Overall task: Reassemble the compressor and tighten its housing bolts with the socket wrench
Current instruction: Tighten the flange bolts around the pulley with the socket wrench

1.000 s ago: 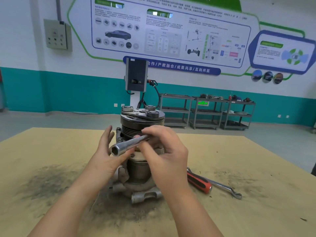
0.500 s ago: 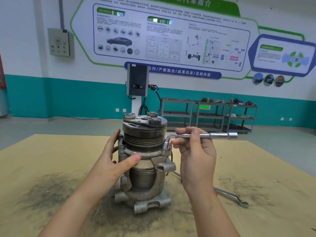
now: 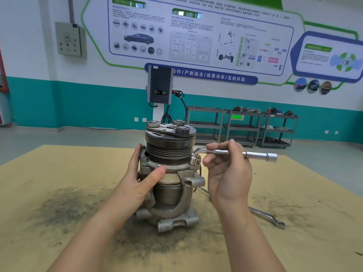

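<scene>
Two hands on the job. Right hand (image 3: 228, 169): fingers curled loosely over the long arm of the L-shaped socket wrench (image 3: 235, 153), near its bend; thumb position not visible. The wrench's short end points down onto a housing bolt (image 3: 193, 160) on the flange, on the compressor's right side. Left hand (image 3: 141, 177): grips the compressor (image 3: 170, 173), thumb pressed on the front of the flange, fingers wrapped behind. Compressor stands upright, pulley end up, near the middle of the board-covered table (image 3: 59, 163), on a dark grime patch.

Step, as judged: running the bolt down. Keep the socket square and fully seated on the bolt head, hold the body firm against the turn, and finish with the hand further out along the arm for leverage.

Versus 0.5 s ago: wrench arm points to the same side and the left grip is unchanged; right-hand fingers look less tightly closed. A ring spanner (image 3: 269, 216) lies toward the right edge.
</scene>
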